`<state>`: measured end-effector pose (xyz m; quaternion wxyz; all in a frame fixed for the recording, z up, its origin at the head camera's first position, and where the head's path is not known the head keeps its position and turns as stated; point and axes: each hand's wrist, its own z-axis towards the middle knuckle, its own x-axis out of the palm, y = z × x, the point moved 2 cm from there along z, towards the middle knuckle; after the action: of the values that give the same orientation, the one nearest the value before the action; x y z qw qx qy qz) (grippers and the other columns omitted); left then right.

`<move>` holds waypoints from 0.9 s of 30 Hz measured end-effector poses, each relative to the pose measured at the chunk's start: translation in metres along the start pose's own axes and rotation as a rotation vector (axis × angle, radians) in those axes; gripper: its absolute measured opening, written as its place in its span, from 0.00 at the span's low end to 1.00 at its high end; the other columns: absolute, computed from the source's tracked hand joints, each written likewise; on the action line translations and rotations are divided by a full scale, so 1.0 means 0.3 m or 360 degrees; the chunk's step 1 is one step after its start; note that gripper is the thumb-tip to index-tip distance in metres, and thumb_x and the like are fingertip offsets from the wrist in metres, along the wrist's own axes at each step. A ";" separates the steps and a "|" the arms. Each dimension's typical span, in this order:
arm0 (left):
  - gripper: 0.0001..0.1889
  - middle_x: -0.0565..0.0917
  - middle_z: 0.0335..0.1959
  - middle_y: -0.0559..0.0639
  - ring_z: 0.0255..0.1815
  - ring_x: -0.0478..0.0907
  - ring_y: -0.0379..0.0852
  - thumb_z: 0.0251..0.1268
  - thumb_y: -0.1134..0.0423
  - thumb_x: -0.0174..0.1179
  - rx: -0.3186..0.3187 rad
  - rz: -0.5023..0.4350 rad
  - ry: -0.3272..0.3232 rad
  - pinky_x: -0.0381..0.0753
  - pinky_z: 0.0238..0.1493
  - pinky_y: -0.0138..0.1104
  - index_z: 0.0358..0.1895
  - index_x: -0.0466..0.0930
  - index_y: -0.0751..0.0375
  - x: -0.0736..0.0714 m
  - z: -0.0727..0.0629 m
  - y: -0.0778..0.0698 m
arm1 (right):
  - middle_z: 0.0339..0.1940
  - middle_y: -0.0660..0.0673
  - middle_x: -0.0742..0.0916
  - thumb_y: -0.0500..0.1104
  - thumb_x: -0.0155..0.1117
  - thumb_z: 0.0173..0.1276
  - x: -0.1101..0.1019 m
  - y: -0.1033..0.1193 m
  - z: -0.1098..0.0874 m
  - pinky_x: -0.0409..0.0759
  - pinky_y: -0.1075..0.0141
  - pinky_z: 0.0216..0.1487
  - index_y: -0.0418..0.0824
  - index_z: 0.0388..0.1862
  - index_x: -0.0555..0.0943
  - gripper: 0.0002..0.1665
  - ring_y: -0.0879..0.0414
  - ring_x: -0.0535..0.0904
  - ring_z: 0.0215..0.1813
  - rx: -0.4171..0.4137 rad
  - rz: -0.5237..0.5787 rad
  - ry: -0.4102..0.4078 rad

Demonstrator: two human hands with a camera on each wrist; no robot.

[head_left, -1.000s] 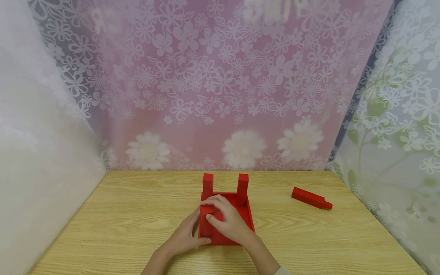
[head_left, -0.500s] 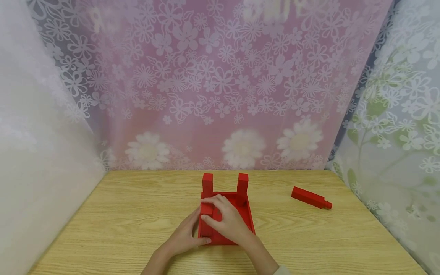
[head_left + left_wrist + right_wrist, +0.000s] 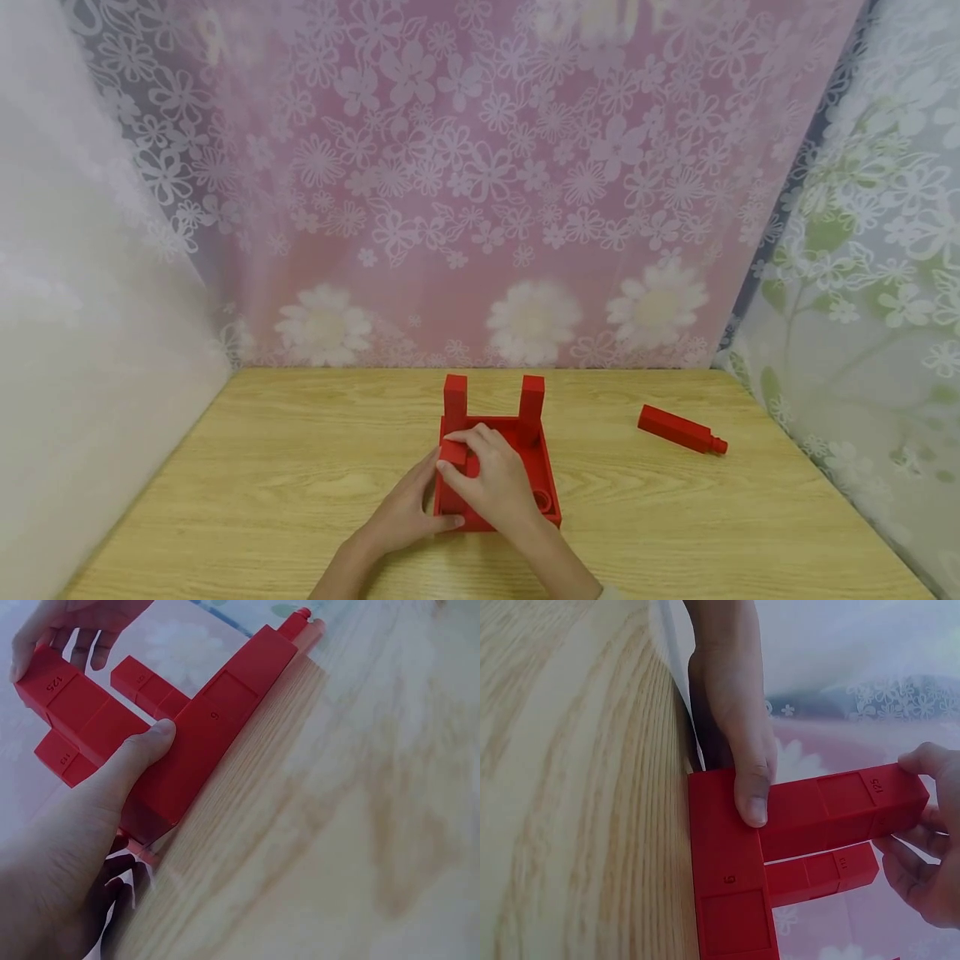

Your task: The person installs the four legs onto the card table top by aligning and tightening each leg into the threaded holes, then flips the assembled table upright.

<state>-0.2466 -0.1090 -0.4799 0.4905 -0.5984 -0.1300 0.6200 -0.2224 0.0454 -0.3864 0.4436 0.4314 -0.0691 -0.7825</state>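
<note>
A red square tray-like base (image 3: 553,492) with raised edges lies on the table. My left hand (image 3: 408,510) grips its near left corner, the thumb over the front wall marked 6 in the left wrist view. From that corner rises a red square leg (image 3: 832,806) marked 125. My right hand (image 3: 498,479) pinches the top of this leg between thumb and fingers. Two more upright red legs, the far left one (image 3: 455,396) and the far right one (image 3: 532,408), stand in the back corners. A round socket (image 3: 542,500) shows in the near right corner.
A loose red leg (image 3: 678,429) with a narrow stepped peg at one end lies on the wooden table (image 3: 300,450) to the right. Flowered curtains (image 3: 480,208) hang behind the table and at its right; a pale sheet (image 3: 97,292) hangs at its left.
My right hand's thumb and fingers have shifted round the leg's top, thumb to the left, uncovering the round socket. The left hand keeps its place on the base. The head view has shifted slightly.
</note>
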 end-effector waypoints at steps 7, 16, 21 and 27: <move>0.51 0.54 0.70 0.47 0.67 0.53 0.53 0.48 0.40 0.65 -0.0017 0.0018 0.0008 0.58 0.58 0.57 0.73 0.44 0.44 -0.004 0.005 -0.005 | 0.32 0.59 0.78 0.48 0.67 0.56 -0.007 0.005 0.004 0.72 0.71 0.30 0.45 0.42 0.82 0.14 0.61 0.71 0.31 0.0064 0.0006 0.0018; 0.50 0.55 0.70 0.47 0.67 0.53 0.52 0.48 0.41 0.65 -0.0010 -0.0026 0.0006 0.58 0.58 0.57 0.73 0.45 0.43 0.007 0.003 0.011 | 0.40 0.57 0.77 0.54 0.63 0.60 -0.047 -0.003 0.011 0.75 0.61 0.43 0.48 0.49 0.78 0.21 0.58 0.72 0.44 0.0286 0.0085 0.0299; 0.50 0.56 0.69 0.46 0.67 0.54 0.49 0.48 0.43 0.67 0.0018 -0.0082 0.0005 0.57 0.60 0.54 0.73 0.45 0.42 0.007 0.005 0.016 | 0.41 0.56 0.78 0.53 0.65 0.60 -0.110 -0.045 0.022 0.74 0.58 0.46 0.49 0.51 0.78 0.21 0.58 0.72 0.46 0.0294 0.0182 0.0259; 0.52 0.56 0.69 0.47 0.67 0.54 0.51 0.47 0.42 0.66 -0.0039 -0.0084 0.0028 0.57 0.60 0.55 0.73 0.45 0.46 0.006 0.004 0.020 | 0.38 0.54 0.79 0.44 0.68 0.58 -0.207 -0.145 0.028 0.75 0.58 0.42 0.45 0.47 0.79 0.17 0.56 0.74 0.40 0.0243 0.0110 0.0150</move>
<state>-0.2500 -0.1101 -0.4854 0.5005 -0.6061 -0.1489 0.6000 -0.2418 0.1160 -0.3643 0.4389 0.4977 -0.1224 -0.7380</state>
